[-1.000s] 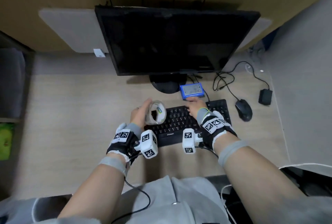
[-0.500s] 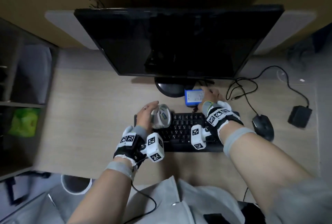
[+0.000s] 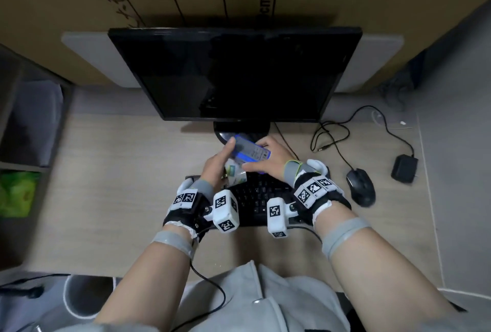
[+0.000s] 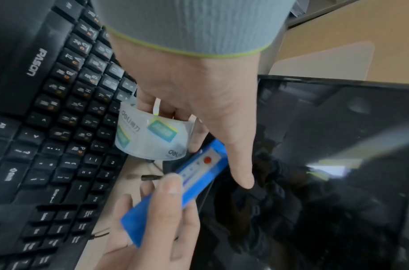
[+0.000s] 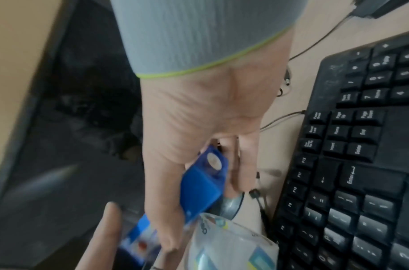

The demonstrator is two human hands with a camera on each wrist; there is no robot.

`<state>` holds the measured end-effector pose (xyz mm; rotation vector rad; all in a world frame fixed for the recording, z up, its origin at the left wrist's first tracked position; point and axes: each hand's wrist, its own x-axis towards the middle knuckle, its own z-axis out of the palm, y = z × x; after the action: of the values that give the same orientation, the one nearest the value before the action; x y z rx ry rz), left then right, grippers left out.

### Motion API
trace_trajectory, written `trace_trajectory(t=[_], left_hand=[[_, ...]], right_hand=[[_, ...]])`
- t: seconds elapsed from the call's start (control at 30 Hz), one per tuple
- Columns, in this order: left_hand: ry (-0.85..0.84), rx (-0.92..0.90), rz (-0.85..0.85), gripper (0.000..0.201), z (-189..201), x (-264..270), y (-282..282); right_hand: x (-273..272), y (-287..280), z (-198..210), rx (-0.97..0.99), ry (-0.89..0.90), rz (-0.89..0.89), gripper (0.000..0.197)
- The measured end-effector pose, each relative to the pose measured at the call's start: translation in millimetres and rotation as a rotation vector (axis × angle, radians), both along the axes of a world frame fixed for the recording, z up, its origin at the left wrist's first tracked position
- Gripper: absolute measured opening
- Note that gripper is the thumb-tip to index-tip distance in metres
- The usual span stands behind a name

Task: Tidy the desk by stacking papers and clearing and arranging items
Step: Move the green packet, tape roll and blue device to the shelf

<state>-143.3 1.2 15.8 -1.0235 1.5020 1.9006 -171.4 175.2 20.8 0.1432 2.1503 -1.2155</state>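
My left hand (image 3: 221, 161) holds a clear tape roll (image 3: 236, 174) with green-and-yellow labels; its fingers are curled through the roll (image 4: 152, 137). One straight digit of that hand reaches out beside the blue device (image 3: 249, 152). My right hand (image 3: 267, 157) grips this flat blue device with a pale label face (image 4: 187, 180), thumb on one side and fingers on the other (image 5: 199, 184). Both hands meet above the far edge of the black keyboard (image 3: 255, 198), just in front of the monitor stand. The device is off the desk and tilted.
A black monitor (image 3: 233, 73) stands close behind the hands. To the right on the wooden desk (image 3: 119, 172) lie a black mouse (image 3: 361, 188), a black adapter (image 3: 403, 168) and loose cables (image 3: 329, 132). Shelves with a green item (image 3: 16, 193) are at the left.
My right hand has lifted the blue device off the desk and brought it left. My left hand with the tape roll has moved forward to meet it.
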Motion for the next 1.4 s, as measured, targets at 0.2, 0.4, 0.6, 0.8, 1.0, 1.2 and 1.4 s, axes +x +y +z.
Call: trace_trajectory(t=[0.2, 0.4, 0.6, 0.8, 1.0, 1.2, 1.4], left_hand=[[0.111, -0.199, 0.117, 0.024, 9, 25, -13], [0.151, -0.261, 0.126, 0.038, 10, 60, -28], [0.063, -0.084, 0.335, 0.05, 21, 85, -56], [0.059, 0.102, 0.579, 0.071, 4, 113, -130], [0.185, 0.263, 0.408, 0.047, 41, 128, -181], [0.116, 0.395, 0.482, 0.031, 49, 159, -260], [0.165, 0.549, 0.623, 0.03, 55, 177, -290]], right_hand=[[27, -11, 17, -0.235, -0.106, -0.007, 0.045], [51, -27, 20, -0.183, -0.212, 0.159, 0.039], [59, -57, 23, -0.117, -0.122, 0.309, 0.04], [67, -112, 39, -0.28, -0.118, -0.101, 0.043], [75, -209, 54, -0.289, -0.01, -0.169, 0.039], [106, -307, 68, -0.215, 0.069, -0.033, 0.027], [117, -360, 82, -0.171, 0.084, 0.072, 0.035]])
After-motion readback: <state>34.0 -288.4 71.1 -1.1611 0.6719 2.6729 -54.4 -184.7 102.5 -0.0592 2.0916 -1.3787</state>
